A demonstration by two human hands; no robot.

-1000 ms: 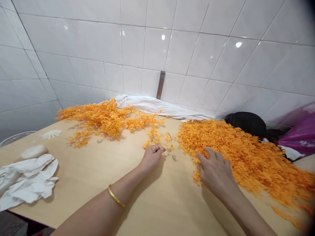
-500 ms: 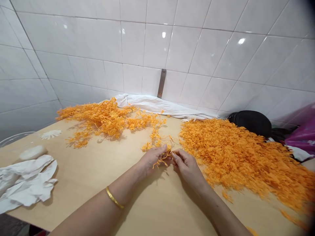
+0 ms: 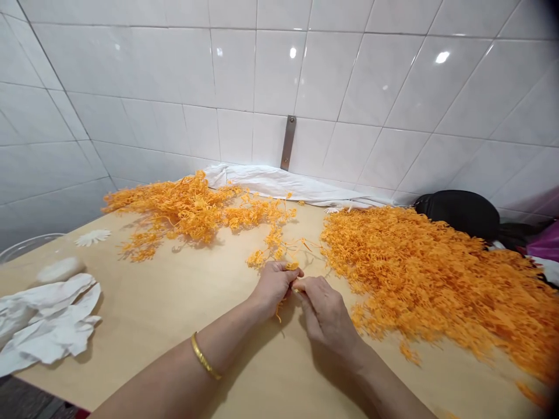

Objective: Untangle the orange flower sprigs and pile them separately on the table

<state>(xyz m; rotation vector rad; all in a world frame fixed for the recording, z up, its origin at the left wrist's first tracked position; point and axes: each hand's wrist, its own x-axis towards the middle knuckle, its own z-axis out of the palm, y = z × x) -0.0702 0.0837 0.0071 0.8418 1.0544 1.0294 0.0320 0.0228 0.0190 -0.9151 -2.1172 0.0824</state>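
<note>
Head view, left hand [image 3: 273, 285] and right hand [image 3: 325, 308] pinching a frilly orange sprig [image 3: 292, 266] (plastic-looking), smooth tan table [image 3: 174, 302].

Left hand [image 3: 273, 285] and right hand [image 3: 325, 308] touch fingertips, both seemingly pinched.

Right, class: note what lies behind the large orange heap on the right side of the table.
Behind the large orange heap a black rounded thing sits by the tiled wall, with white cloth further left. The heap hides its lower edge.
</note>
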